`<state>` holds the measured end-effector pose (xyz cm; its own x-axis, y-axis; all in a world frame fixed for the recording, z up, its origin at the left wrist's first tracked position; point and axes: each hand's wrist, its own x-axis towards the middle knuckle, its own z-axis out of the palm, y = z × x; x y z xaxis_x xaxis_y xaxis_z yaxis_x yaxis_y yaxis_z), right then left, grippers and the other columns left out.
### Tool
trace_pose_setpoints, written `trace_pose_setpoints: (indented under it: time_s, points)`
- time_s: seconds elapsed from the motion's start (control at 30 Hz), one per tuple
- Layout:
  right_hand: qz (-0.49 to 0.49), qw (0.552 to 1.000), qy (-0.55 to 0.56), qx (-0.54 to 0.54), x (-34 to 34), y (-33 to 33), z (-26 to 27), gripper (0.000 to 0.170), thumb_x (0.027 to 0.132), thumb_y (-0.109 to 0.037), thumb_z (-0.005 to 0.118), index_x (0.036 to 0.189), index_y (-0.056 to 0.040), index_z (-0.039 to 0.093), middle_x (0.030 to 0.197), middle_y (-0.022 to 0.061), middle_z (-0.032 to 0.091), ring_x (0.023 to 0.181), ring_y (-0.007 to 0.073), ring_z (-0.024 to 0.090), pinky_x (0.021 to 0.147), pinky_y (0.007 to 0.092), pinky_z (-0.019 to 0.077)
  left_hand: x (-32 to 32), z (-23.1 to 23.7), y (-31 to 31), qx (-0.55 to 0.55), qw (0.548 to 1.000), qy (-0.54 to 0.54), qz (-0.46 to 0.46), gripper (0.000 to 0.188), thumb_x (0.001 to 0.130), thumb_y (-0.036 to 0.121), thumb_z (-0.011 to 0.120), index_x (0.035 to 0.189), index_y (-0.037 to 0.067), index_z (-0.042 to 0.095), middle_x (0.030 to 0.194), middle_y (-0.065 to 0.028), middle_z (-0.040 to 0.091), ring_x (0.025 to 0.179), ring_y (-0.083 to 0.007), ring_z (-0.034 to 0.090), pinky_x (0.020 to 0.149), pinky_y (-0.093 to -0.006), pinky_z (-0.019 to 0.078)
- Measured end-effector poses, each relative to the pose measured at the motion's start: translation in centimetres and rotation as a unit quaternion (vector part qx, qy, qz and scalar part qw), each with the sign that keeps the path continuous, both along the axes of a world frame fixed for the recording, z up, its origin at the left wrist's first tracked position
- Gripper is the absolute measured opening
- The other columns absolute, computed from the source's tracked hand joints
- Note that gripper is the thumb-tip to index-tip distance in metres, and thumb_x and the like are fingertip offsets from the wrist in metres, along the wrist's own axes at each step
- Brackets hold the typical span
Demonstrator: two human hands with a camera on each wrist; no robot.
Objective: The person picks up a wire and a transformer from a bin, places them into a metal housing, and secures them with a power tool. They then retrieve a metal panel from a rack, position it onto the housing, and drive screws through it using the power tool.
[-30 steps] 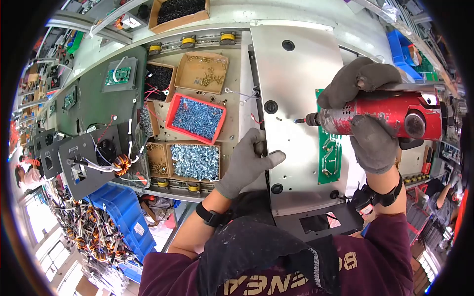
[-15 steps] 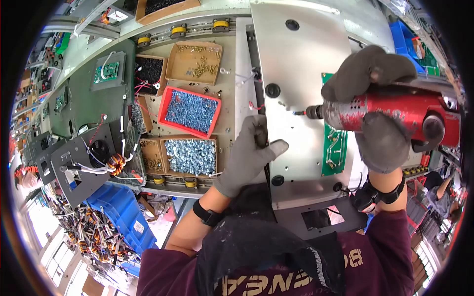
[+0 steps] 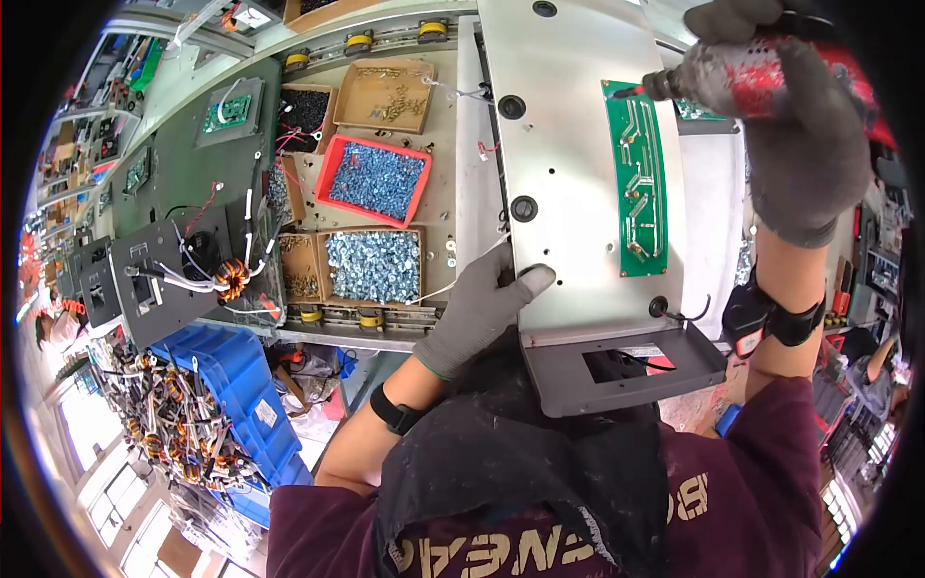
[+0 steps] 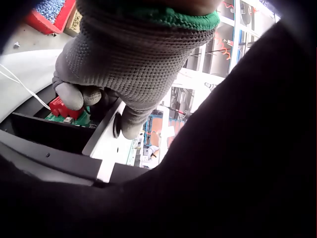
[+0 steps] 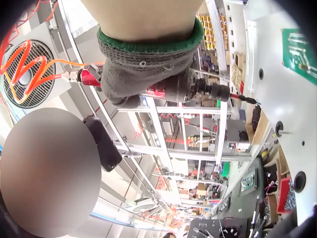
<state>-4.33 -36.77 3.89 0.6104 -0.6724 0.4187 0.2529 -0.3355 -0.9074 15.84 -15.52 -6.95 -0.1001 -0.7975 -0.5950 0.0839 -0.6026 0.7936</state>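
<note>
My gloved left hand [image 3: 482, 313] holds the left edge of a silver metal panel [image 3: 568, 58] near its front end. Its thumb lies on the panel face, beside a black grommet [image 4: 117, 125] in the left wrist view. The other fingers curl down at the edge, close to a red component [image 4: 64, 109] on a green board inside the housing. In my gloved right hand [image 3: 805, 135] I grip a red power screwdriver [image 3: 737, 77]. Its bit [image 5: 243, 99] points at the panel, and in the head view its tip overlaps the far end of a long green circuit board [image 3: 636, 183].
Left of the panel stand a red tray [image 3: 419, 197] of small screws and cardboard boxes [image 3: 421, 241] of screws and fasteners. Beyond them lies a dark panel [image 3: 145, 323] with wires and a coil. A coiled orange hose [image 5: 25, 74] hangs behind the right hand.
My right hand has lifted the screwdriver away and to the right, from the bare metal to the circuit board's far end. The left hand has slid along the panel edge toward its front end.
</note>
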Motion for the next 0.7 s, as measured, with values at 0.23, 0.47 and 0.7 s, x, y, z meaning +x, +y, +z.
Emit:
trace_pose_setpoints:
  time_s: [0.23, 0.47, 0.7]
  points:
    - [0.004, 1.0, -0.019, 0.002, -5.8, -1.8, -0.5, 0.035, 0.083, -0.022, 0.055, 0.109, -0.0024, 0.042, 0.093, 0.0077, 0.04, 0.087, 0.0202, 0.041, 0.085, 0.0376, 0.0372, -0.6, -2.2, 1.5, -0.035, 0.988, 0.141, 0.055, 0.047, 0.091, 0.028, 0.058, 0.125, -0.002, 0.05, 0.108, -0.0047, 0.06, 0.097, -0.0104, 0.053, 0.086, -0.026, 0.0435]
    - [0.002, 1.0, -0.031, -0.003, -2.6, 1.9, 1.3, 0.034, 0.083, -0.021, 0.055, 0.109, -0.0022, 0.042, 0.093, 0.0075, 0.04, 0.088, 0.0198, 0.04, 0.086, 0.0369, 0.0361, 0.2, -3.3, 3.4, -0.005, 0.997, 0.074, 0.031, 0.045, 0.093, 0.035, 0.055, 0.118, -0.003, 0.055, 0.097, -0.0029, 0.059, 0.09, -0.0103, 0.053, 0.081, -0.0254, 0.0439]
    - [0.029, 0.999, -0.035, 0.019, -3.1, 1.8, 2.0, 0.033, 0.083, -0.019, 0.054, 0.109, -0.0022, 0.042, 0.095, 0.0071, 0.04, 0.088, 0.0193, 0.039, 0.085, 0.0362, 0.0349, 1.3, -4.6, 5.0, -0.068, 0.991, 0.085, -0.083, 0.051, 0.093, 0.039, 0.054, 0.124, -0.002, 0.052, 0.11, -0.0075, 0.058, 0.103, -0.0152, 0.053, 0.092, -0.0288, 0.0417]
